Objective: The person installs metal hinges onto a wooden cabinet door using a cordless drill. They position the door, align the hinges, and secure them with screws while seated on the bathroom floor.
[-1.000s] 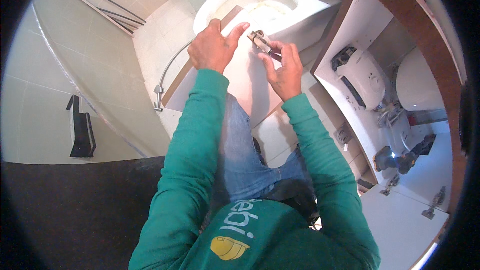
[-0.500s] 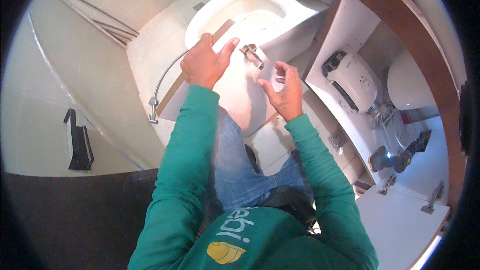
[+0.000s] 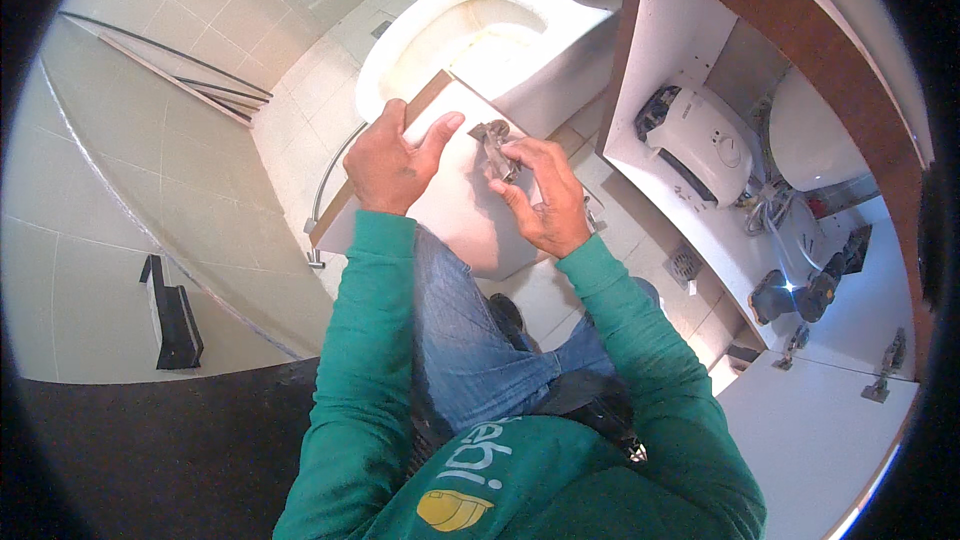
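A white cabinet door (image 3: 450,225) with a brown edge rests tilted over my left thigh, between me and the toilet. My left hand (image 3: 392,162) grips its far left edge, the thumb lying on the white face and the other fingers partly hidden around the edge. A metal cabinet hinge (image 3: 495,148) stands up from the door's face near its right side. Thumb and fingers of my right hand (image 3: 548,198) close around the hinge arm.
Beyond the door is a toilet (image 3: 400,60) with its lid up. On the right an open cabinet (image 3: 690,165) holds a white water heater (image 3: 705,145), coiled cables and a lit drill (image 3: 790,295). Its lowered door (image 3: 790,440) carries hinges. A floor drain (image 3: 685,262) lies beside it.
My right hand has come in from the right and closed on the hinge. My left hand keeps its grip on the door. The head view has shifted slightly.
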A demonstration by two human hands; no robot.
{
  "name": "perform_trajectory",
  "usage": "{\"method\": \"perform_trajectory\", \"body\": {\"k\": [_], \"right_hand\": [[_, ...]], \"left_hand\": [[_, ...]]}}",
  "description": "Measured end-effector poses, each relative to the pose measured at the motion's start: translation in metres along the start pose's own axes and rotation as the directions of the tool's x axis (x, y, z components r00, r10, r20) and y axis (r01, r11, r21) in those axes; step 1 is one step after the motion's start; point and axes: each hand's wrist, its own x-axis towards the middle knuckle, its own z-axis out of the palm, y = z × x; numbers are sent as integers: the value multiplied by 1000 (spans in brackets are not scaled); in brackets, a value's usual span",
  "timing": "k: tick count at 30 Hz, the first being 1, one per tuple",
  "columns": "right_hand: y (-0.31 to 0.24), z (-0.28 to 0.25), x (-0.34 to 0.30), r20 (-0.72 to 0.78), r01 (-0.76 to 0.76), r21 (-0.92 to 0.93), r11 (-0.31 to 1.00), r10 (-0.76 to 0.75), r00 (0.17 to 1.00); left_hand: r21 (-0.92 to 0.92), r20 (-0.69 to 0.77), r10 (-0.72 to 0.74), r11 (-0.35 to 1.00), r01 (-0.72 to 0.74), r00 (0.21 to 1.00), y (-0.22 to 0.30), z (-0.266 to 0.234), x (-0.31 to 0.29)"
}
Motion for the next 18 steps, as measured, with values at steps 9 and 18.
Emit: {"method": "perform_trajectory", "body": {"k": [9,18], "right_hand": [[2,-4,-6,-21,-112,51,992,114,993],[10,-12,-5,4,-253,215,943,258,966]], "left_hand": [[-17,-46,24,1000,-25,999,11,-1,0],[30,26,6,1000,-7,1000,10,-1,4]]}}
